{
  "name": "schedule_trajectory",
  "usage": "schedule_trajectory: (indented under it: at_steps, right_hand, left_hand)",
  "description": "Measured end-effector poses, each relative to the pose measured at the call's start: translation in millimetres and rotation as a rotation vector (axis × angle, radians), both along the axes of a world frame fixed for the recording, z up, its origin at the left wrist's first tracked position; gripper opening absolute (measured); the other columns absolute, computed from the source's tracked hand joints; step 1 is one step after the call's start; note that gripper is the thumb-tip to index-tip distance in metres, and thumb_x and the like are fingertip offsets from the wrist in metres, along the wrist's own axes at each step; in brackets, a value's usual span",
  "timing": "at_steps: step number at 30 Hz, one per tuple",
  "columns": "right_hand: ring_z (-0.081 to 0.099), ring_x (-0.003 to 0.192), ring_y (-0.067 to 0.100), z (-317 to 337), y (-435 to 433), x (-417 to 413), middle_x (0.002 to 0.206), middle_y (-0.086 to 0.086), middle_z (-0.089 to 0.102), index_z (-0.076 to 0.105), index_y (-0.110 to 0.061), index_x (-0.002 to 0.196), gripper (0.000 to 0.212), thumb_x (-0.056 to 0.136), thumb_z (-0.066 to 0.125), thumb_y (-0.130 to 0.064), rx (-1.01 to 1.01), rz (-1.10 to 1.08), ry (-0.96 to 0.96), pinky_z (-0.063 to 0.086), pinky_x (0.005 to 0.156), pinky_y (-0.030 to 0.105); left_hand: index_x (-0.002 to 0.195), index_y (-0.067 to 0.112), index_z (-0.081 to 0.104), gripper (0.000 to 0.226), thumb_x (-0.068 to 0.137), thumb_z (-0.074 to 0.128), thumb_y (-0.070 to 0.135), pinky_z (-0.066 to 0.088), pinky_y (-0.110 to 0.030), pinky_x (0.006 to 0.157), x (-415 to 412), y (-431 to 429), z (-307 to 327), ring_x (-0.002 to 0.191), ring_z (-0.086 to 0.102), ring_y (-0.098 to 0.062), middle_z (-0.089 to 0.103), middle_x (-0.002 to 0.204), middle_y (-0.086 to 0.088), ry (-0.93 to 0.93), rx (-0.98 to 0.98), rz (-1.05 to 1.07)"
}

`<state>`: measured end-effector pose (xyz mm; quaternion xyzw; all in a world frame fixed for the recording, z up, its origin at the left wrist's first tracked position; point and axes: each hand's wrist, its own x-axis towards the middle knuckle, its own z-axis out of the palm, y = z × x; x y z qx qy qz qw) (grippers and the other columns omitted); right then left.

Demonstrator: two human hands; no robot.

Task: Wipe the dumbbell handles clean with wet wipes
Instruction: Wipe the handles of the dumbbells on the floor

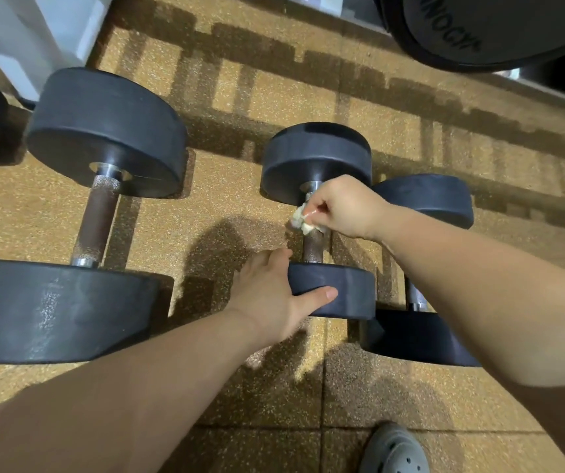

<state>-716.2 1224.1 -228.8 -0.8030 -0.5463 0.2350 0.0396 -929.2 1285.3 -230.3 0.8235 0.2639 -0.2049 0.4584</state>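
A small black dumbbell lies on the speckled floor in the middle of the head view. Its brown knurled handle shows between the two round heads. My right hand grips a crumpled white wet wipe and presses it on the far end of that handle. My left hand holds the near head of the dumbbell, thumb across its front face, fingers behind its left side.
A large black dumbbell lies to the left. A third dumbbell lies close on the right, partly under my right forearm. A dark padded bench and a white frame stand at the back. A grey shoe shows bottom right.
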Motion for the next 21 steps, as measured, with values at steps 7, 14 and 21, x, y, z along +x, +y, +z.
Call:
schedule_trajectory:
  at_steps: [7, 14, 21]
  right_hand:
    - [0.055, 0.068, 0.015, -3, -40, -24, 0.074, -0.001, 0.056, 0.064, -0.012, 0.068, 0.020, 0.082, 0.077, -0.015, 0.129, -0.034, 0.003, 0.048, 0.064, 0.035]
    - [0.063, 0.083, 0.019, -6, -3, -7, 0.089, 0.001, 0.068, 0.070, -0.018, 0.123, 0.030, 0.093, 0.068, -0.022, 0.123, -0.160, -0.109, 0.047, 0.078, 0.029]
    - [0.063, 0.072, 0.021, -2, -14, -23, 0.080, -0.002, 0.064, 0.077, -0.016, 0.087, 0.017, 0.093, 0.066, -0.028, -0.090, 0.242, -0.110, 0.045, 0.065, 0.027]
  left_hand:
    - [0.153, 0.022, 0.027, 0.098, 0.079, 0.055, 0.081, 0.026, -0.053, 0.119, -1, -4, -1, 0.144, 0.028, -0.028, 0.032, 0.156, -0.004, -0.028, 0.038, 0.010]
    - [0.156, 0.020, 0.019, 0.101, 0.082, 0.052, 0.080, 0.020, -0.048, 0.122, 0, -13, 3, 0.146, 0.020, -0.032, 0.026, 0.156, -0.009, -0.006, 0.029, 0.007]
    - [0.150, 0.023, 0.023, 0.096, 0.080, 0.052, 0.081, 0.022, -0.048, 0.119, 3, -9, 6, 0.141, 0.025, -0.034, 0.031, 0.151, -0.012, 0.008, 0.037, -0.022]
